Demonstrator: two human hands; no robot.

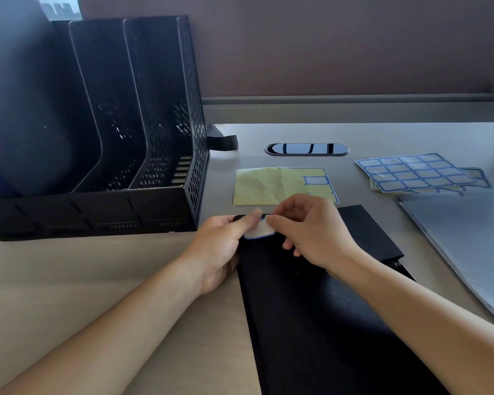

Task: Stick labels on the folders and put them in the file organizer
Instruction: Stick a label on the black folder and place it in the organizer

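A black folder [311, 309] lies on the desk in front of me, its top end near my hands. A white label with a blue border [259, 231] sits at the folder's top left corner. My left hand [225, 246] grips the folder's left edge, its thumb pressing on the label. My right hand [311, 232] pinches the label's upper right corner with thumb and forefinger. The black perforated file organizer [166, 155] stands at the left, with a dark folder [34, 109] upright in its left slot; two other slots look empty.
A yellow backing sheet with few labels left [280, 186] lies just beyond my hands. A full blue-bordered label sheet [414, 172] lies at the right on other sheets. Grey folders [468, 238] are stacked at the right edge. A black cable grommet [307, 149] sits in the desk.
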